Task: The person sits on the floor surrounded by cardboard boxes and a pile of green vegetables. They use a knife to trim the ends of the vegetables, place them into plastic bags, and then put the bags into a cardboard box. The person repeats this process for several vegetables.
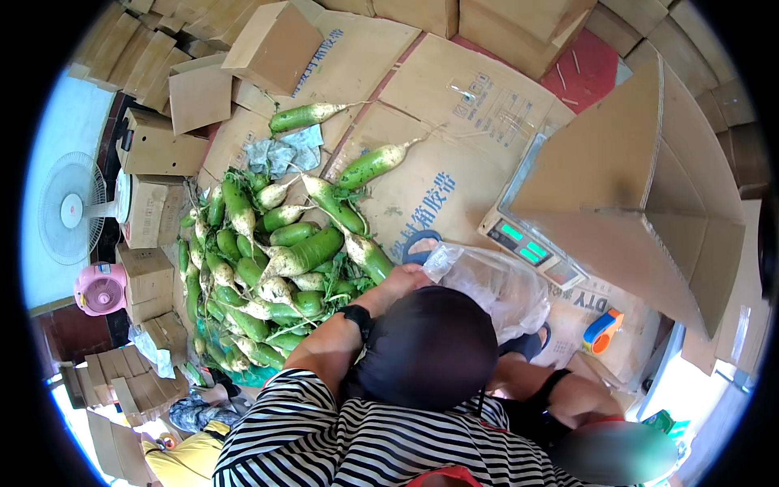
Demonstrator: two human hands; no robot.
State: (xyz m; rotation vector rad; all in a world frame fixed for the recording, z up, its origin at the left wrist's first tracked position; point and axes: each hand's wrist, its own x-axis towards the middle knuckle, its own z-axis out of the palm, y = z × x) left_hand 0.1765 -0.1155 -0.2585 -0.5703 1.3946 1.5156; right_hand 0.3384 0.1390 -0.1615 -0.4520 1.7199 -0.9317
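My left hand [414,277], below a dark wristwatch, grips the gathered edge of a clear plastic bag [496,286]. The bag spreads to the right between my sandalled feet, and no contents can be made out in it. A dark, rounded shape, apparently my covered knee [426,347], blocks part of the bag. My right arm [587,395] bends inward at the lower right, its hand hidden. Beside my left forearm lies a heap of green radishes [304,252] with pale root ends and some leaves. Two more radishes, one of them the far radish [310,117], lie beyond the heap.
An open cardboard box [584,158] stands on a platform scale [535,243] with lit green displays. Nearby is a tape dispenser [602,332]. Flattened cardboard [438,79] covers the floor. A grey cloth [286,151], a white fan [73,210] and a pink fan [100,289] are leftward. Someone in yellow [188,456] is lower left.
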